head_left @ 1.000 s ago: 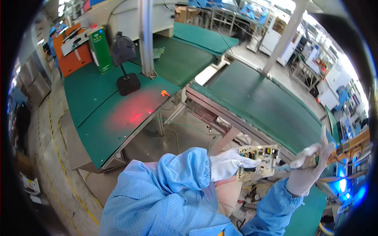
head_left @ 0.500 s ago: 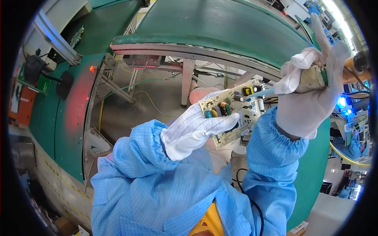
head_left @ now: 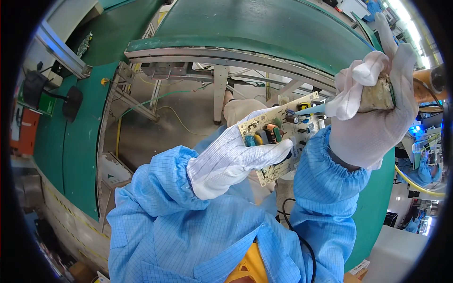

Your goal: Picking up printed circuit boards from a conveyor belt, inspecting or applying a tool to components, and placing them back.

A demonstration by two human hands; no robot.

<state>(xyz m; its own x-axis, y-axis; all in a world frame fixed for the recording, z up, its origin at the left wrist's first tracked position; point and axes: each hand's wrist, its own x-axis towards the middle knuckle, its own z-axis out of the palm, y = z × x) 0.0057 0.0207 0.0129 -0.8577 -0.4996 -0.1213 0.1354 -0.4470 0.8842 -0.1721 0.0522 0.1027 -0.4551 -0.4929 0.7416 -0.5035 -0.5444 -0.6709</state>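
My left hand [head_left: 233, 158], in a white striped glove, is closed on the edge of a beige circuit board [head_left: 270, 175], thumb across its top. Coils, capacitors and other parts stand on the upward face of the board, which is tilted. In its white glove, my right hand [head_left: 363, 125] is closed on a light-blue pointed tool [head_left: 312, 110] and a worn beige block [head_left: 375, 96] with a green side. The tool's tip lies at the small parts by the board's far edge; whether it touches them I cannot tell. One finger of that hand sticks up.
A green conveyor belt [head_left: 245, 26] with a metal frame [head_left: 214, 55] runs across the far side. Another green surface [head_left: 78, 141] lies left, with a black round-headed device [head_left: 72, 103] over it. An orange-brown cylinder [head_left: 429, 84] is beside my right hand. A black cable [head_left: 302, 236] hangs by my right sleeve.
The board and my left hand have shifted slightly. The tool's tip has moved a little up and left on the board. A red glow on the left surface has gone.
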